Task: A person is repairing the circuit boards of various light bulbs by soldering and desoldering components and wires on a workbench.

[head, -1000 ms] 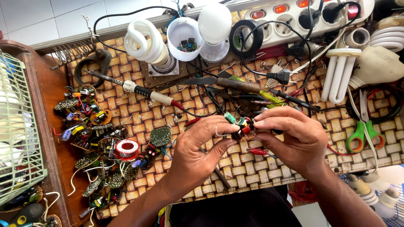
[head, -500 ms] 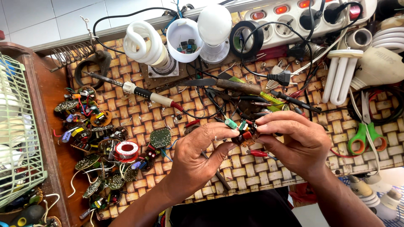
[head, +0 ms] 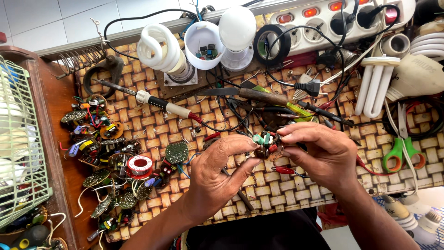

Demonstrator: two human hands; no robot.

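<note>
Left to right: pile of circuit boards (head: pixel 108 157) and solder spool (head: pixel 139 165) unmoved on the woven mat (head: pixel 138 125); left hand (head: pixel 217 178) has eased lower-left, its fingers now pinched on the small circuit board (head: pixel 267 147) from the left. Right hand (head: pixel 323 155) still grips its right edge, held above mid-bench. Free room only near the bench's front edge; soldering iron (head: pixel 152 99), lamps, cables crowd behind.

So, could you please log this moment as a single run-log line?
left hand: pinches small circuit board | right hand: pinches same board | below: woven mat | nearby: soldering iron, solder reel
</note>
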